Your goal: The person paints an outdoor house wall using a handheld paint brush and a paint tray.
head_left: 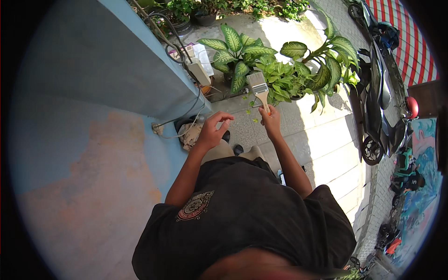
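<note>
Right hand (pixel 271 120) is clamped around the wooden handle of a flat paintbrush (pixel 259 88), bristles pointing up and away, held out in front of the chest above the paved ground (pixel 322 140). Left hand (pixel 212 129) hovers just beside it, fingers curled and apart, gripping nothing. Blue wall (pixel 93 93) runs along the left; potted leafy plants (pixel 280 70) sit beyond the brush, a parked scooter (pixel 378 107) to the right.

The right hand (pixel 270 122) sits at centre, brush (pixel 259 88) rising toward 12 o'clock. The left hand (pixel 212 130) is just beside it at 9. Plants (pixel 280 70) stand beyond at 12, the wall (pixel 93 93) at 9, a scooter (pixel 378 107) at 3.
</note>
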